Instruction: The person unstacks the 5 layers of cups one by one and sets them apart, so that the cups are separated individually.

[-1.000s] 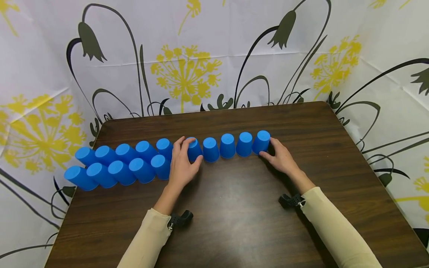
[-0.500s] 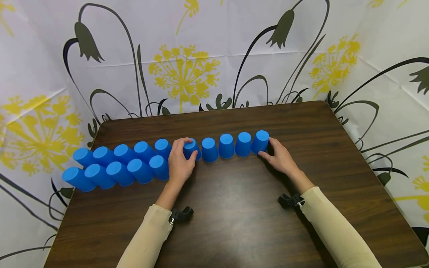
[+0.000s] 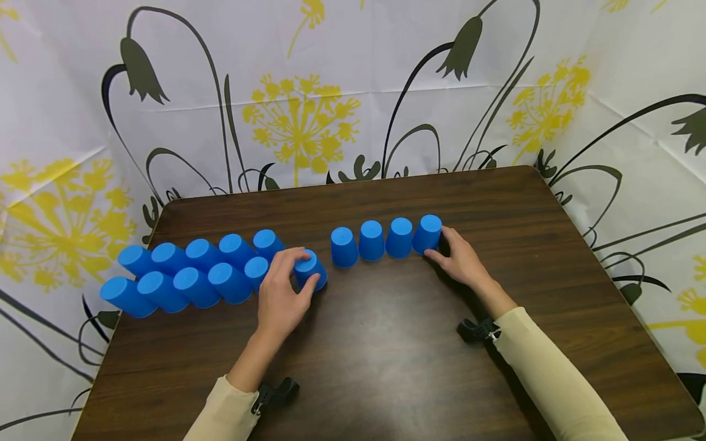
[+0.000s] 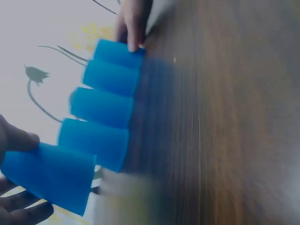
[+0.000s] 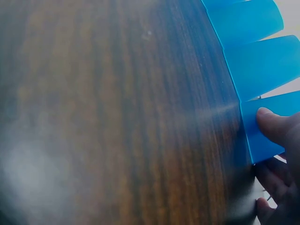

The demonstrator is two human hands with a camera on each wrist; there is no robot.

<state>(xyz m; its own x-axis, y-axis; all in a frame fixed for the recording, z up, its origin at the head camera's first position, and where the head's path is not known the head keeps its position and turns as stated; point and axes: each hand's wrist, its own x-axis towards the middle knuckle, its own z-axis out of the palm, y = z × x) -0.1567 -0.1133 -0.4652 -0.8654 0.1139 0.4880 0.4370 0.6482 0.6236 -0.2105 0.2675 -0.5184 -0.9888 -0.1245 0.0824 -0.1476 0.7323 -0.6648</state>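
Upside-down blue plastic cups stand in rows on the table. My left hand (image 3: 284,294) grips one blue cup (image 3: 310,269), thumb on one side and fingers on the other. This cup is apart from the right-hand row, slightly tilted in the head view; in the left wrist view the held cup (image 4: 51,178) fills the lower left. My right hand (image 3: 463,260) holds the rightmost cup (image 3: 427,235) of that row between thumb and fingers. Its thumb (image 5: 274,124) presses the near side of the cup in the right wrist view.
Two rows of blue cups (image 3: 193,286) stand at the left, the near row partly behind my left hand. Other cups (image 3: 372,241) stand left of my right hand. The brown wooden table (image 3: 397,343) meets a flower-patterned cloth (image 3: 353,122) behind.
My left hand has taken the leftmost cup of the right-hand row and drawn it left and towards me, leaving a gap. The right hand stays at its cup.
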